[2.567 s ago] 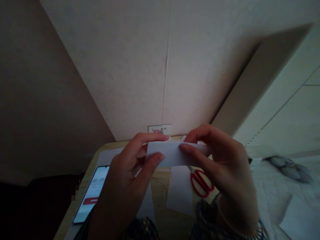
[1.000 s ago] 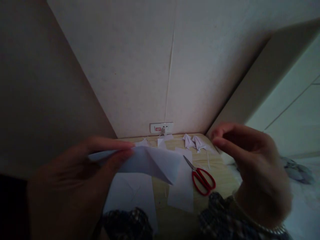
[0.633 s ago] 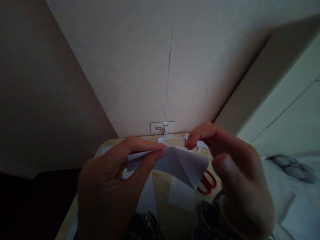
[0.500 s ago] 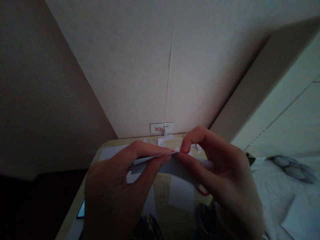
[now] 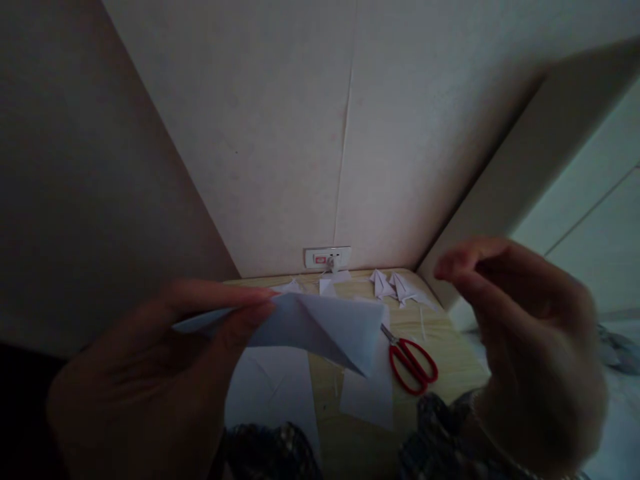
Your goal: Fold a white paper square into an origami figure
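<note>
My left hand (image 5: 150, 380) pinches a folded white sheet of paper (image 5: 325, 327) at its left end, thumb under and forefinger over, and holds it in the air above a small wooden table (image 5: 450, 353). The paper's creased right part hangs free towards the scissors. My right hand (image 5: 530, 333) is off to the right, apart from the paper, blurred, with its fingers curled and nothing seen in them.
Red-handled scissors (image 5: 413, 360) lie on the table at the right. Flat white sheets (image 5: 273, 387) lie under the held paper. Small folded paper pieces (image 5: 395, 287) sit at the back near a wall socket (image 5: 327, 257). Walls close in left and behind.
Half a second ago both hands pinched the paper together at its middle. My right hand has let go and swung away right; my left hand has carried the paper left and it has opened out.
</note>
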`<state>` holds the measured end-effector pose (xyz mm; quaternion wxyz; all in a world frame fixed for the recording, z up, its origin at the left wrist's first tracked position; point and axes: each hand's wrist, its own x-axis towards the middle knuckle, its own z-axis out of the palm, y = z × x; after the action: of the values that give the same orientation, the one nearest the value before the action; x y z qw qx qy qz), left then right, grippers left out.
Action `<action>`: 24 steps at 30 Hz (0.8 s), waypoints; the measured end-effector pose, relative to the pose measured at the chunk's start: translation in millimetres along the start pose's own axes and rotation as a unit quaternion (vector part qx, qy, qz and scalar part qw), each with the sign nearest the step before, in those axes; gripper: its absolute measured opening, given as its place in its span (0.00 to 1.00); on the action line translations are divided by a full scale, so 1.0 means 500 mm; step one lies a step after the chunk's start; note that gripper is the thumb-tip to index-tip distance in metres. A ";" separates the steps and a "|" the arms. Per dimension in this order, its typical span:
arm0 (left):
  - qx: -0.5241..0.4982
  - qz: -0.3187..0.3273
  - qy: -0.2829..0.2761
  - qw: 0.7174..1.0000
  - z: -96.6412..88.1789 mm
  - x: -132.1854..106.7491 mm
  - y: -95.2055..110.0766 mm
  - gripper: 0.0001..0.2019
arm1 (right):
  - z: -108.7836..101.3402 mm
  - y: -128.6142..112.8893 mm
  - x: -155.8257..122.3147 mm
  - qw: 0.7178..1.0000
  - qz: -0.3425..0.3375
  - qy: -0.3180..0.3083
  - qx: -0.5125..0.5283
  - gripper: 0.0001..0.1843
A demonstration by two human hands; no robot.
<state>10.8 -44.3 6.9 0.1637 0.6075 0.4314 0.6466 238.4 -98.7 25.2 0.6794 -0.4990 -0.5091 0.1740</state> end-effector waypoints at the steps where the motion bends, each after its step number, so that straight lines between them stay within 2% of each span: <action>1: 0.008 0.011 0.017 1.000 0.006 -0.002 0.010 0.04 | 0.005 -0.001 -0.003 1.000 -0.010 -0.015 0.010 0.03; 3: 0.041 -0.034 0.001 0.999 0.021 -0.004 0.038 0.06 | 0.023 -0.007 -0.011 0.995 -0.006 -0.097 0.030 0.11; 4: 0.041 -0.063 -0.053 0.996 0.029 -0.005 0.052 0.08 | 0.035 -0.011 -0.015 0.991 0.008 -0.131 0.035 0.14; 5: 0.034 -0.067 -0.050 0.996 0.035 -0.005 0.064 0.09 | 0.047 -0.015 -0.019 0.988 0.027 -0.151 0.037 0.16; 8: -0.037 -0.096 -0.077 0.992 0.051 -0.002 0.082 0.12 | 0.074 -0.022 -0.025 0.991 0.047 -0.126 0.020 0.08; 12: -0.113 -0.108 -0.140 0.978 0.056 0.002 0.071 0.13 | 0.082 -0.017 -0.024 0.996 0.030 -0.082 0.012 0.06; 15: -0.126 -0.106 -0.160 0.973 0.054 0.004 0.062 0.13 | 0.080 -0.011 -0.021 0.995 0.034 -0.090 0.016 0.06; 21: -0.133 -0.084 -0.207 0.966 0.053 0.012 0.061 0.11 | 0.077 -0.005 -0.022 0.994 -0.008 -0.111 0.003 0.06; 24: -0.157 -0.102 -0.242 0.952 0.052 0.014 0.064 0.11 | 0.072 -0.010 -0.025 0.992 -0.008 -0.124 0.002 0.05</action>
<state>43.2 -48.3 32.7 0.4214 0.6654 0.3318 0.5192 200.4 -92.3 22.3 0.6132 -0.4685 -0.5928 0.2303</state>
